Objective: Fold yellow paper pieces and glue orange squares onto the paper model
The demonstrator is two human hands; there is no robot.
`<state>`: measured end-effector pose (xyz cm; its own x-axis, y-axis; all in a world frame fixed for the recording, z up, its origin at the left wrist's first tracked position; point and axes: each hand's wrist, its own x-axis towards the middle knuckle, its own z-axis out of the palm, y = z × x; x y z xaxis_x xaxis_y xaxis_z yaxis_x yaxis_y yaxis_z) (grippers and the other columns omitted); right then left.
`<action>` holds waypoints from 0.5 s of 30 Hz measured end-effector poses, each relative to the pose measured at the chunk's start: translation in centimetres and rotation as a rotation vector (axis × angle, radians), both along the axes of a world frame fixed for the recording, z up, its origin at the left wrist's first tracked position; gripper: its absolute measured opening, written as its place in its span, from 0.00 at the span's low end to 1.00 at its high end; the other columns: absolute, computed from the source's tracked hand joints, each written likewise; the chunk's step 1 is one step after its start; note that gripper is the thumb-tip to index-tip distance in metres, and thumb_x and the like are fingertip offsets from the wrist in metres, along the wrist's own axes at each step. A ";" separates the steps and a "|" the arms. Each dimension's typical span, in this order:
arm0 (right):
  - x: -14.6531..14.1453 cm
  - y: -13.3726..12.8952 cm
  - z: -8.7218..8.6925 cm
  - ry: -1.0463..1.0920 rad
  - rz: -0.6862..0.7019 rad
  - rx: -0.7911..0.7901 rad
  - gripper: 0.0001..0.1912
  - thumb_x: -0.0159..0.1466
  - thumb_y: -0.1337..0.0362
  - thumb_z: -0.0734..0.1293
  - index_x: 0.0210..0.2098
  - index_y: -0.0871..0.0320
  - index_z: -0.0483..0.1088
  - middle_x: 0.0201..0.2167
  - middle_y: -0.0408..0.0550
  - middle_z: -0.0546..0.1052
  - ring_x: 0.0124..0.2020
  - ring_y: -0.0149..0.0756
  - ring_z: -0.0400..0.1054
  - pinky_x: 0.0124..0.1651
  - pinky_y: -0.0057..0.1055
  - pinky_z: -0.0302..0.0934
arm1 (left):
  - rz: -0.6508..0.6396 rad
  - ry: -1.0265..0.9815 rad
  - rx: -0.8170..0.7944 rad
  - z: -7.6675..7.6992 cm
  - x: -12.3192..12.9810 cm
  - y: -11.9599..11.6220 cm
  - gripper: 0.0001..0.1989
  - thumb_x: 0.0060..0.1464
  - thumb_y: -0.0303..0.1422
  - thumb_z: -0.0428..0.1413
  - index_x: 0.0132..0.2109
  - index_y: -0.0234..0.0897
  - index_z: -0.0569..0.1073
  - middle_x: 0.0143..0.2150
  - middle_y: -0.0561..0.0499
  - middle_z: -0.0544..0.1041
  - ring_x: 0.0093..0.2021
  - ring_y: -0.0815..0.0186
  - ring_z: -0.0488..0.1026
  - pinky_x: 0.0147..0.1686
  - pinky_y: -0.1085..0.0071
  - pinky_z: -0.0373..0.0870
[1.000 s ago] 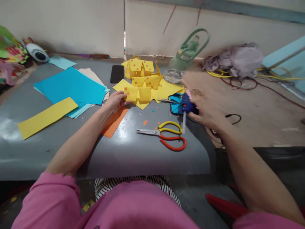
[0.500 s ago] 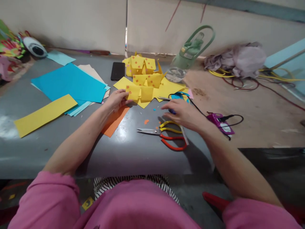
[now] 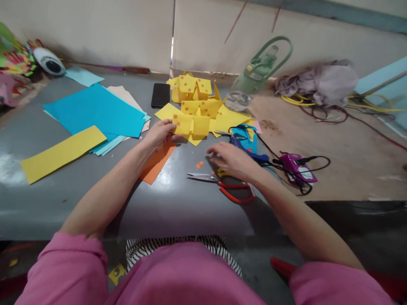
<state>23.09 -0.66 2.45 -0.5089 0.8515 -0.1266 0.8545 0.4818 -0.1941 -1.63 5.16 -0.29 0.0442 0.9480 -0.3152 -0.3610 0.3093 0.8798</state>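
Note:
My left hand (image 3: 163, 133) pinches the left edge of a folded yellow paper piece (image 3: 201, 126) that bears small orange squares. Below that hand lies an orange paper sheet (image 3: 157, 164). Over the table, my right hand (image 3: 230, 159) is open with its fingers apart, just right of some small orange paper scraps (image 3: 199, 164). Scissors with red and yellow handles (image 3: 237, 195) lie partly under this hand, their yellow handle mostly hidden. Behind the hand rests a blue glue gun (image 3: 249, 153), its metal nozzle pointing left towards the yellow paper.
More spotted yellow paper pieces (image 3: 193, 86) stand behind. Around them are a black phone (image 3: 160, 95) and a green bottle (image 3: 254, 76). Blue sheets (image 3: 95, 108) and a yellow strip (image 3: 63, 154) lie left. A purple power adapter (image 3: 297, 167) with black cables sits right.
My right hand has moved left and down from over the glue gun, uncovering it, to beside the orange scraps. My left hand keeps its hold on the yellow paper. The view has shifted slightly.

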 end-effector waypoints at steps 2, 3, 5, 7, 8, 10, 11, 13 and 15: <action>3.2 -0.4 0.4 -0.132 -0.127 0.161 0.18 0.65 0.68 0.60 0.52 0.63 0.72 0.53 0.67 0.76 0.55 0.58 0.70 0.55 0.49 0.63 | 0.008 0.001 -0.001 0.0 0.0 0.0 0.07 0.56 0.19 0.55 0.33 0.34 0.72 0.31 0.52 0.76 0.30 0.73 0.76 0.30 0.81 0.78; 5.0 -0.5 0.5 -0.184 -0.186 0.178 0.20 0.63 0.67 0.61 0.53 0.64 0.71 0.53 0.69 0.76 0.54 0.61 0.70 0.55 0.52 0.63 | 0.011 0.003 -0.002 0.1 0.1 0.0 0.08 0.55 0.18 0.54 0.33 0.34 0.72 0.31 0.52 0.76 0.30 0.73 0.76 0.31 0.81 0.78; 8.2 -0.3 0.6 -0.204 -0.215 0.089 0.19 0.59 0.67 0.63 0.50 0.64 0.72 0.45 0.68 0.80 0.46 0.61 0.74 0.48 0.51 0.68 | 0.010 0.000 -0.003 0.2 0.2 -0.1 0.09 0.53 0.16 0.53 0.31 0.34 0.70 0.31 0.52 0.76 0.31 0.73 0.76 0.34 0.79 0.79; 10.3 0.2 0.3 -0.191 -0.197 0.058 0.20 0.55 0.68 0.65 0.48 0.61 0.73 0.45 0.65 0.81 0.45 0.57 0.76 0.47 0.47 0.70 | -0.003 -0.016 0.001 0.1 0.2 -0.1 0.10 0.50 0.15 0.53 0.31 0.35 0.70 0.32 0.51 0.76 0.33 0.71 0.77 0.37 0.76 0.81; 11.0 0.5 0.1 -0.177 -0.191 0.064 0.20 0.54 0.69 0.65 0.46 0.59 0.73 0.44 0.64 0.81 0.44 0.56 0.76 0.45 0.46 0.70 | -0.010 -0.023 0.007 0.1 0.2 -0.2 0.10 0.49 0.15 0.53 0.32 0.35 0.71 0.33 0.51 0.77 0.35 0.70 0.78 0.39 0.74 0.81; 11.6 1.0 -0.3 -0.110 -0.178 0.110 0.19 0.51 0.69 0.66 0.42 0.57 0.73 0.39 0.61 0.81 0.40 0.56 0.76 0.42 0.47 0.70 | -0.024 -0.032 0.025 -0.1 0.2 -0.1 0.11 0.48 0.15 0.53 0.33 0.35 0.72 0.34 0.50 0.77 0.38 0.68 0.79 0.41 0.72 0.82; 11.7 1.1 -0.4 -0.067 -0.175 0.140 0.17 0.50 0.68 0.66 0.40 0.56 0.73 0.36 0.60 0.80 0.37 0.56 0.75 0.40 0.48 0.69 | -0.027 -0.034 0.032 -0.2 0.1 -0.1 0.11 0.48 0.16 0.54 0.34 0.35 0.72 0.34 0.49 0.78 0.39 0.67 0.79 0.42 0.70 0.82; 12.0 1.2 -0.3 0.026 -0.177 0.206 0.13 0.52 0.65 0.66 0.38 0.56 0.73 0.31 0.59 0.79 0.33 0.57 0.74 0.36 0.51 0.68 | -0.018 -0.033 0.034 -0.3 0.0 0.0 0.11 0.48 0.16 0.54 0.34 0.35 0.72 0.35 0.49 0.78 0.39 0.67 0.79 0.43 0.70 0.82; 12.1 1.0 0.2 0.115 -0.191 0.271 0.12 0.57 0.62 0.65 0.40 0.56 0.74 0.31 0.60 0.78 0.33 0.57 0.73 0.35 0.53 0.67 | 0.002 -0.029 0.020 -0.3 0.0 0.2 0.10 0.48 0.16 0.54 0.33 0.35 0.71 0.36 0.50 0.77 0.38 0.69 0.78 0.42 0.72 0.82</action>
<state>35.16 0.31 2.69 -0.3346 0.9276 0.1660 0.9142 0.3623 -0.1816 -1.66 5.32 -0.61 0.0507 0.9542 -0.2947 -0.3870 0.2908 0.8750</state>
